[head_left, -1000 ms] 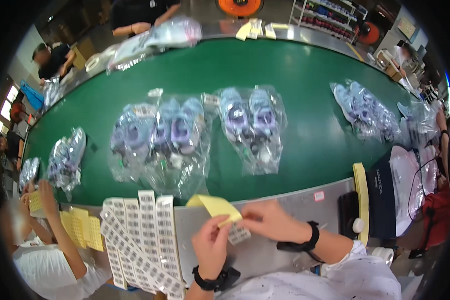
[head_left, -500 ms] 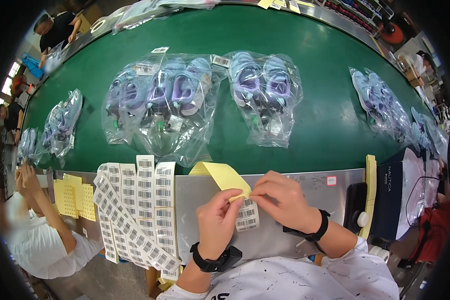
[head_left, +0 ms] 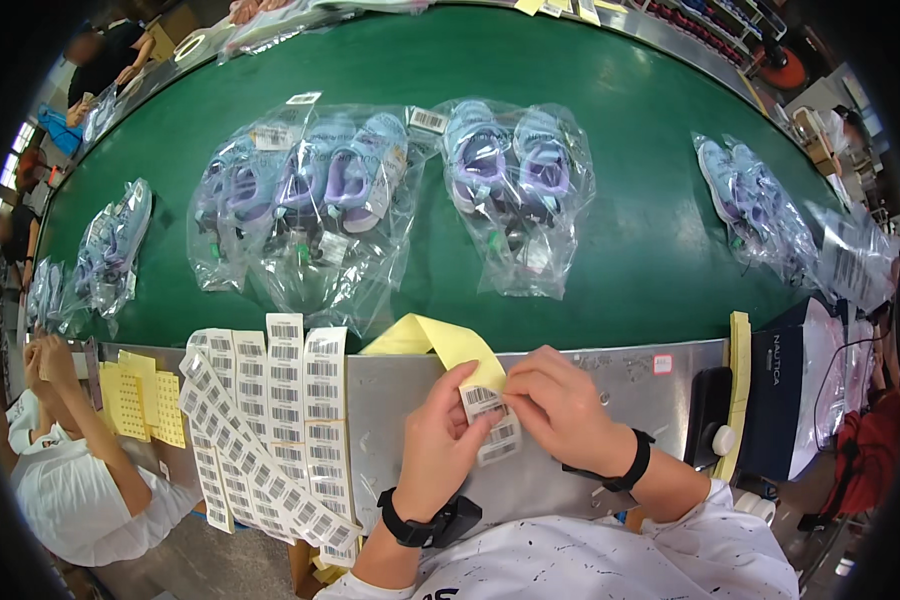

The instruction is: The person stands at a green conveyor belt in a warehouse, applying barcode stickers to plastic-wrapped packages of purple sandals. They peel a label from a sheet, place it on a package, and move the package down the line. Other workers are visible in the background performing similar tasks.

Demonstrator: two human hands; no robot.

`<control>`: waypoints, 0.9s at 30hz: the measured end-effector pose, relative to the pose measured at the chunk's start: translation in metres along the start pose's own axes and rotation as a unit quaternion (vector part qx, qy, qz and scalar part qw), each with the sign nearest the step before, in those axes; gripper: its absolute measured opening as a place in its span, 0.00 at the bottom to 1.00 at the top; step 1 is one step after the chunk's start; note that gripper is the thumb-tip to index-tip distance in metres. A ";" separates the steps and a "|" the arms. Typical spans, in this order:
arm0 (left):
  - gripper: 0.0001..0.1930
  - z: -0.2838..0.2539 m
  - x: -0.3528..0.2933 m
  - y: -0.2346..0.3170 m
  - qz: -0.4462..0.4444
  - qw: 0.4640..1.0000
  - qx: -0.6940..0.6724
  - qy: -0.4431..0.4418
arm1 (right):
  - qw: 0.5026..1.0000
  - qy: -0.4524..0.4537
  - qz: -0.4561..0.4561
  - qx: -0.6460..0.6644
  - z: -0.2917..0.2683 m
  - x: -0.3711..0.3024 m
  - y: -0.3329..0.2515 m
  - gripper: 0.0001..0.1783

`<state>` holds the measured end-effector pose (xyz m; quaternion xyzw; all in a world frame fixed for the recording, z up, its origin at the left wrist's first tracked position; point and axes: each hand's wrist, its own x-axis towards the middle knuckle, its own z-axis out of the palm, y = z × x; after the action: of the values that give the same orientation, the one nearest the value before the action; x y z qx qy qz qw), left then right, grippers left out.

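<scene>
My left hand (head_left: 438,435) grips a strip of white barcode labels (head_left: 484,400), its thumb across the printed side. The strip's yellow backing (head_left: 448,338) curls up and over toward the green belt. My right hand (head_left: 562,405) pinches at the strip's right edge, fingertips pressed together; whether a label corner is lifted there is too small to tell. Left of my hands, several more barcode label strips (head_left: 325,420) hang over the metal ledge (head_left: 375,400), one lying slantwise across the others.
Beyond the ledge, clear bags of pale blue and purple shoes (head_left: 510,165) lie on the green belt (head_left: 640,200). Yellow sticker sheets (head_left: 140,400) and a co-worker's hands (head_left: 55,365) are at left. A black object (head_left: 710,405) and yellow strip (head_left: 738,380) stand at right.
The bagged shoes have shifted slightly left. My left thumb has moved lower on the strip, and more of the barcode labels shows between my hands. A bag at far right has changed position.
</scene>
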<state>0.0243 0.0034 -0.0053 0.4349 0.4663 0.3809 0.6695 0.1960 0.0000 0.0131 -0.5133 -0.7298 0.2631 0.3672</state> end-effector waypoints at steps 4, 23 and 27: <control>0.28 -0.010 0.006 -0.013 -0.020 0.999 -0.050 -0.001 | 0.998 0.001 -0.019 0.061 -0.012 -0.005 -0.010 0.06; 0.16 0.021 -0.005 0.005 0.024 0.985 0.148 0.089 | 0.822 0.162 0.361 0.408 -0.121 0.210 0.239 0.39; 0.15 0.028 -0.007 0.006 0.026 0.983 0.155 0.089 | 0.845 0.256 0.325 0.339 -0.125 0.214 0.257 0.38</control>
<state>0.0484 -0.0076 0.0075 0.5096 0.5664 0.3584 0.5395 0.3956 0.2881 -0.0515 -0.6138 -0.2666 0.4578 0.5853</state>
